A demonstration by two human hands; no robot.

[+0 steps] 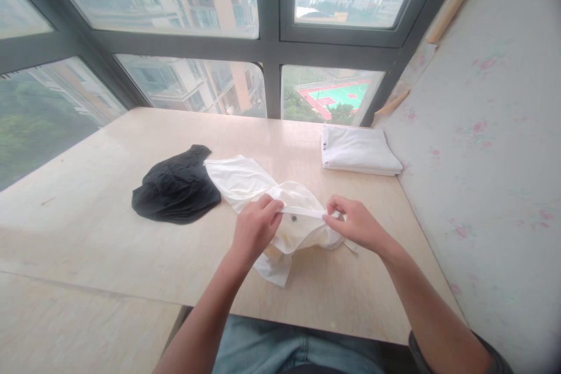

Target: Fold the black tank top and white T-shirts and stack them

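Note:
A crumpled white T-shirt (241,178) lies across the middle of the table, its near part lifted in my hands. My left hand (258,223) pinches one end of a stretched band along the shirt's edge. At the other end of that band, the fingers of my right hand (350,221) are closed on the fabric. Between the hands, a small dark mark (294,218) shows on the inside of the cloth. A loose flap of the shirt hangs down below my left hand. Touching the shirt's far left end is a bunched black garment (175,187).
A folded white cloth stack (359,151) sits at the back right, close to the flowered wall (482,128). Grey-framed windows (272,49) rise along the table's far edge. The pale wooden table (87,234) has a seam at the near left.

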